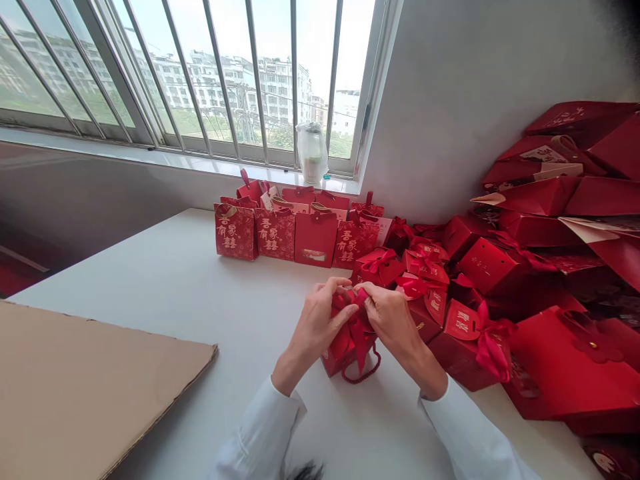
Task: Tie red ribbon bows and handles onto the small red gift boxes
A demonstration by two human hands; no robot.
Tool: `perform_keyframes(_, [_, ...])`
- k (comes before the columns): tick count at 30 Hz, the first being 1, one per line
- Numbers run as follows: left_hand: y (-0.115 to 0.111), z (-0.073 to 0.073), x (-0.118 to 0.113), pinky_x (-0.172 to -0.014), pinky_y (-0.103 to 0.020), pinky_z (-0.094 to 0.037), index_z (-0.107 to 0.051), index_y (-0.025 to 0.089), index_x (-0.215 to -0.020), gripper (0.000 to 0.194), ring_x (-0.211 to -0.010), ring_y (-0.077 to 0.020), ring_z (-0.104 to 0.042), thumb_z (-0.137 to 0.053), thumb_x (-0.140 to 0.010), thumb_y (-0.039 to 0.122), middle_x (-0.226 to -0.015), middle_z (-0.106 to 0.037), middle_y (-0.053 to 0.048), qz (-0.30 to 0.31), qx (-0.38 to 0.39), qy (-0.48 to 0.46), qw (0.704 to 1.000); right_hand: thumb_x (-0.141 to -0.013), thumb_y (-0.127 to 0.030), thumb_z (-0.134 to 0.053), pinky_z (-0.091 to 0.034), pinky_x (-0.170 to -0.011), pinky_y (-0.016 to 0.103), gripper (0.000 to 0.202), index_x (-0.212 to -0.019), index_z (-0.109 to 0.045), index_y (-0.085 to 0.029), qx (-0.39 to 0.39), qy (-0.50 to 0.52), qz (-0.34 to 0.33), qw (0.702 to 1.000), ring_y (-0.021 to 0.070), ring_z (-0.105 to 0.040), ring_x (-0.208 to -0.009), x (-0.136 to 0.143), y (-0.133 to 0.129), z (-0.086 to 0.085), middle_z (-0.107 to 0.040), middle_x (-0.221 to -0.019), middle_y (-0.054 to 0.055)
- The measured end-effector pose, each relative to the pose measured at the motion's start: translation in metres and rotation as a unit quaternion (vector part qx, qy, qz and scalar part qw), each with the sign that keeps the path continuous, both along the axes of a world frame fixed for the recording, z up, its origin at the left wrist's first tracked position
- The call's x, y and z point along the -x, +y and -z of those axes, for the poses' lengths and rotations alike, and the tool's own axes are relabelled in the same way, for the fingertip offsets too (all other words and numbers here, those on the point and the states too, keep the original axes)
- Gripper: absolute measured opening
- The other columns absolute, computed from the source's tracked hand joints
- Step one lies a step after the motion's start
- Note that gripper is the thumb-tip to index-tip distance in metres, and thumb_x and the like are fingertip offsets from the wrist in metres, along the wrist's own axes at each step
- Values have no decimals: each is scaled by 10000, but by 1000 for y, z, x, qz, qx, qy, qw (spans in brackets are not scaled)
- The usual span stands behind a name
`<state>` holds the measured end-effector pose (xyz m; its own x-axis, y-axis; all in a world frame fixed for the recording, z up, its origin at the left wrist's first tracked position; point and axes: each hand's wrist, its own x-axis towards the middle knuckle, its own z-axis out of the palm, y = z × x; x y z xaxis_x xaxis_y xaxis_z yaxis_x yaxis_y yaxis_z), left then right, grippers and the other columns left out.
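Observation:
A small red gift box stands on the white table in front of me, with a dark red cord handle hanging at its near side. A red ribbon is gathered on its top, its tails trailing down the front. My left hand curls over the left of the ribbon, fingers bent and thumb pressed toward the middle. From the right, my right hand pinches the ribbon beside the left thumb. The fingertips partly hide where the ribbon crosses.
Several upright red gift bags line the wall side of the white table. Ribboned red boxes and larger ones pile up on the right. A cardboard sheet lies at left. A wrapped cup stands on the windowsill.

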<state>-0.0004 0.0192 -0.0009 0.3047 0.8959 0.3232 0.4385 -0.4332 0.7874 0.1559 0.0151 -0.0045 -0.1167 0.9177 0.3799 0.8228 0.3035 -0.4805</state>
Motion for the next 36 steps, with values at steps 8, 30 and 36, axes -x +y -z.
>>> perform_keyframes(8, [1, 0, 1, -924, -378, -409, -519, 223, -1146, 339, -1017, -222, -543, -561, -814, 171, -870, -668, 1, 23, -17, 39, 999, -876, -110, -347, -394, -642, 227, 310, -999, -625, -175, 21, -6, 4, 1000, 165, -639, -721, 2, -3, 3, -700, -830, 50])
perform_keyframes(30, [5, 3, 3, -956, -411, -388, -517, 209, -1119, 323, -1055, -247, -522, -545, -800, 167, -827, -637, -13, 45, -9, 74, 996, -870, -74, -330, -433, -645, 231, 404, -1191, -561, -158, 29, -75, 19, 997, 198, -687, -764, 6, -5, 1, -725, -879, 91])
perform_keyframes(36, [5, 1, 1, -954, -420, -388, -516, 210, -1167, 385, -1058, -258, -519, -547, -787, 152, -805, -635, -14, 47, -16, 78, 996, -864, -58, -329, -454, -712, 229, 444, -1244, -533, -161, 31, -70, 13, 997, 194, -686, -856, 7, -5, 1, -722, -958, 98])
